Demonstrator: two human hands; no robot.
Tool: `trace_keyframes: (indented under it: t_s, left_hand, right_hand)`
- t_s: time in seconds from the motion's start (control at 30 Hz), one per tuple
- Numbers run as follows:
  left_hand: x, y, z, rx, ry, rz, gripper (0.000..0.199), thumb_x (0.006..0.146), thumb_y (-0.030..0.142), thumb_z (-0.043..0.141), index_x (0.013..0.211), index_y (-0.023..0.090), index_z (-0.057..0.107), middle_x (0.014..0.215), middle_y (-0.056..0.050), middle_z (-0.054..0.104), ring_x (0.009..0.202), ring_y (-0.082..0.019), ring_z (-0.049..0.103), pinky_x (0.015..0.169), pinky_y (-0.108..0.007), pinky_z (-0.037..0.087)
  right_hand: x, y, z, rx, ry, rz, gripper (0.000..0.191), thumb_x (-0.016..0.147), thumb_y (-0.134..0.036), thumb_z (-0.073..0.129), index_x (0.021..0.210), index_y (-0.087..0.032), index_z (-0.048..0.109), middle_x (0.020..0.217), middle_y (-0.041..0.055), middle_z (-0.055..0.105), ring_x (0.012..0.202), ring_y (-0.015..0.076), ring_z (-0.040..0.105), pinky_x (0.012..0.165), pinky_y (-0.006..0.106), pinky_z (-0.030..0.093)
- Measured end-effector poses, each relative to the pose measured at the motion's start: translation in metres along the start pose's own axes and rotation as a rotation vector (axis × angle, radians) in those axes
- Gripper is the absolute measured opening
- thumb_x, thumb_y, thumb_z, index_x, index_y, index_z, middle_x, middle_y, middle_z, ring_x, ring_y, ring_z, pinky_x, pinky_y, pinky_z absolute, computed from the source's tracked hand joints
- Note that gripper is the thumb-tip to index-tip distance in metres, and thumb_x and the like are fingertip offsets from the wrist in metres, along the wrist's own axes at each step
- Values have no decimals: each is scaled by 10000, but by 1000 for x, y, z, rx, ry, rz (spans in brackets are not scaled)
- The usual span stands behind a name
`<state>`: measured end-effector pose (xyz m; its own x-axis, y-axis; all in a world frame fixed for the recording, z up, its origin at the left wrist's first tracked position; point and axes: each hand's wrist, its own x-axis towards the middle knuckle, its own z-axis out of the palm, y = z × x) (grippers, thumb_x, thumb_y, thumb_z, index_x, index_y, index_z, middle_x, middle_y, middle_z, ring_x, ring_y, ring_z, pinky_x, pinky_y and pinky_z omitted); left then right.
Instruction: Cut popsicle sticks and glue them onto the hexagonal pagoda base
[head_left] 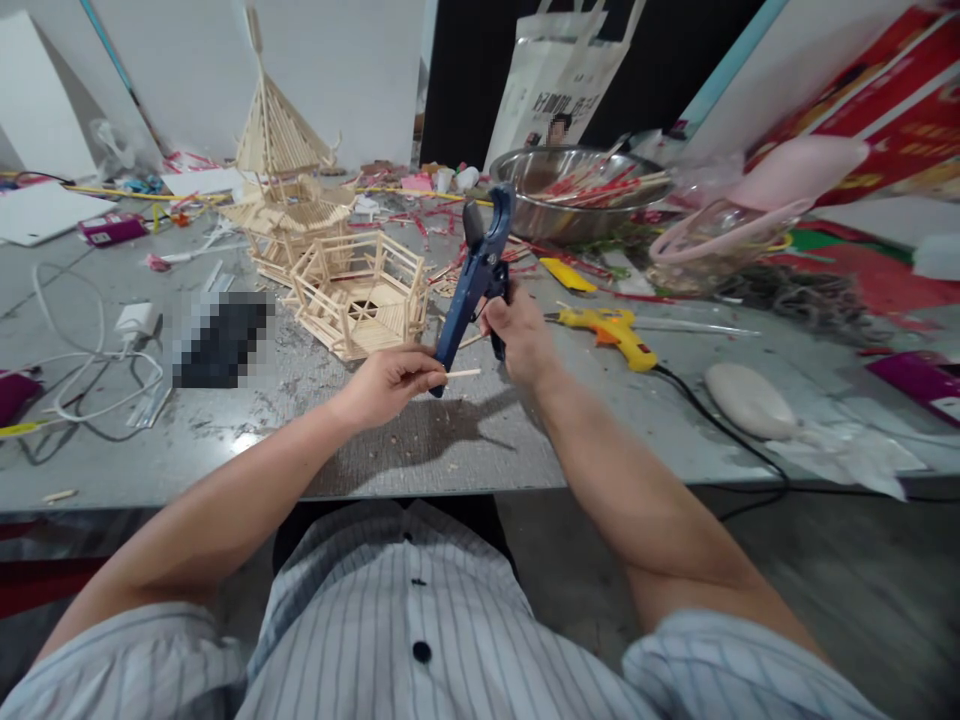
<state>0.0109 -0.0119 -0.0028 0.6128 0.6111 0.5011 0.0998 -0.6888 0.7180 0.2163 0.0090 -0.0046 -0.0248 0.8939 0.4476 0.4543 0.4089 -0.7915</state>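
Observation:
In the middle of the head view, my left hand [390, 385] pinches a thin pale wooden stick [463, 374] whose end points right. My left fingers are against the lower handle of a dark blue pipe cutter [466, 290]. My right hand [521, 335] grips the other handle of the cutter, and its hooked jaw points up and away from me. Just beyond my left hand stands an open, railed model base [360, 300] built of wooden sticks. Behind it is a stick-built pavilion [289, 215] with a pointed roof.
A yellow glue gun [611, 333] with a black cord lies right of my right hand. Farther back stands a steel bowl [577, 200] holding red-wrapped sticks. A pale oval object [750, 400] rests at right. White cables [105, 340] and a blurred dark object [225, 340] are at left.

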Motion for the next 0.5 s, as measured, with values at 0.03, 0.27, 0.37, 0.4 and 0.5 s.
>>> trace_keyframes:
  t_s: [0.03, 0.27, 0.37, 0.4, 0.5]
  left_hand:
    - [0, 0, 0, 36, -6, 18, 312, 940, 383, 563, 807, 133, 694, 814, -77, 638, 692, -127, 585, 628, -236, 472]
    - [0, 3, -3, -79, -9, -64, 334, 914, 424, 582, 791, 131, 685, 775, -55, 616, 630, -102, 549, 588, -225, 469]
    - [1, 7, -4, -234, -30, -154, 335, 863, 450, 638, 761, 132, 673, 755, -40, 615, 616, -93, 557, 586, -218, 482]
    - [1, 9, -5, -262, -33, -167, 337, 852, 456, 652, 754, 134, 671, 759, -40, 618, 630, -97, 566, 599, -221, 490]
    - [2, 14, -8, -282, -5, -170, 338, 842, 468, 668, 749, 143, 669, 769, -43, 629, 678, -116, 581, 646, -245, 500]
  right_hand:
    - [-1, -3, 0, 44, 4, 25, 537, 778, -802, 346, 920, -292, 433, 791, 21, 519, 750, 194, 562, 714, 370, 486]
    - [-2, -13, -15, 761, -289, 298, 427, 561, -520, 765, 801, -254, 532, 776, -23, 538, 613, 111, 500, 537, 294, 511]
    - [-4, -10, -20, 774, -319, 317, 471, 553, -534, 730, 894, -257, 561, 942, 19, 641, 700, 150, 572, 486, 284, 490]
    - [-5, -10, -20, 736, -332, 310, 458, 588, -546, 686, 926, -261, 565, 1005, 41, 658, 768, 177, 606, 517, 305, 508]
    - [-11, -10, -20, 584, -405, 333, 393, 719, -526, 498, 1004, -269, 585, 1074, 82, 677, 942, 231, 645, 639, 380, 541]
